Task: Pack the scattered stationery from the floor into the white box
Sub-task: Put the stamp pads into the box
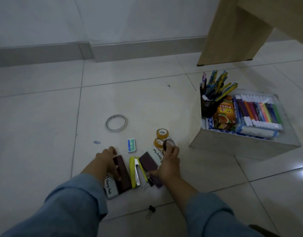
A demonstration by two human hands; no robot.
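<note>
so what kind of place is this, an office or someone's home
Likely a home or office room; which one I can't tell. Pale tiled floor, a skirting board along the wall, and a wooden furniture leg near the white box.

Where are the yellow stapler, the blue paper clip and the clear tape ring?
yellow stapler (132, 171): head view, on its yellow side.
blue paper clip (96, 142): head view, its middle.
clear tape ring (114, 130): head view, its near edge.

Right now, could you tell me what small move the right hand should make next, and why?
Probably carry the dark tape roll to the white box and release it: the right hand pinches it, and the box stands open to its right.
</note>
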